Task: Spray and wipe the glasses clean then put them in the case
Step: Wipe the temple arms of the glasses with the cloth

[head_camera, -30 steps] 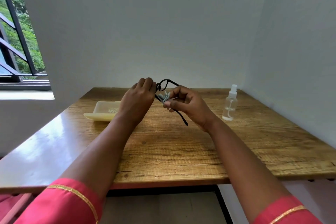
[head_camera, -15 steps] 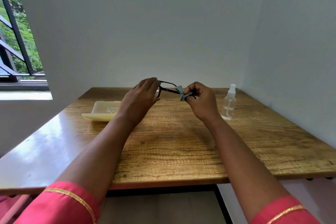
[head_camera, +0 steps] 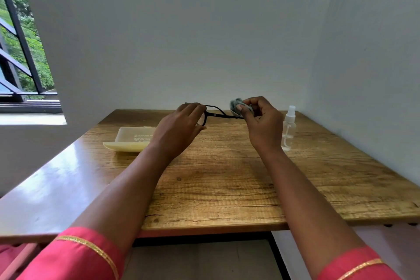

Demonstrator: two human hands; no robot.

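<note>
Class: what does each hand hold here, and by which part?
Left hand grips the glasses at the front frame. Right hand pinches a grey cloth around the temple arm's far end.

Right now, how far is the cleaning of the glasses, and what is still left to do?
Spraying may be done: the spray bottle stands alone on the table, though no wetness shows. Wiping is in hand: the left hand holds the glasses by the front, and the right hand pinches a grey cloth on one temple arm. Left: putting them in the case, which lies on the table without them.
</note>
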